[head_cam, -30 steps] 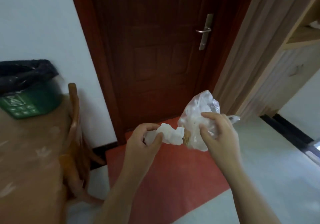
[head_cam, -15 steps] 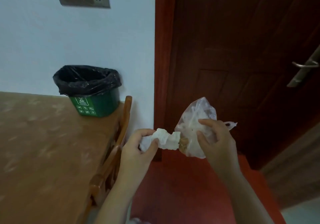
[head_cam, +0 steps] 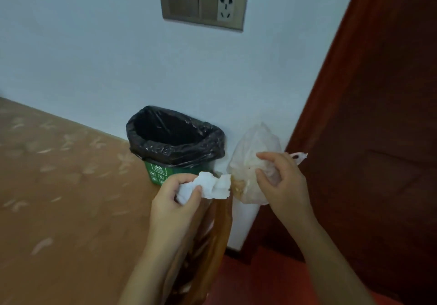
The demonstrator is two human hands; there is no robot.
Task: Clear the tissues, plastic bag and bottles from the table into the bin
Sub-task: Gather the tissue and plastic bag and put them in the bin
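Note:
My left hand (head_cam: 172,206) grips a crumpled white tissue (head_cam: 210,185) in the air just in front of the bin. My right hand (head_cam: 283,184) pinches a clear plastic bag (head_cam: 250,153) with brownish scraps inside, held to the right of the bin. The tissue's free end touches the bag's lower left side. The small green bin (head_cam: 160,174) with a black liner (head_cam: 175,139) stands open on the table's far right corner against the wall. No bottles are in view.
The table (head_cam: 59,198) has a tan patterned cloth. A wooden chair back (head_cam: 220,238) rises below my hands at the table's right edge. A dark red door (head_cam: 378,115) stands to the right, and a switch and socket plate (head_cam: 203,4) is on the wall above.
The view has swung left from the door toward the table. The bin now lies close in front of my hands, which still hold the tissue and bag together.

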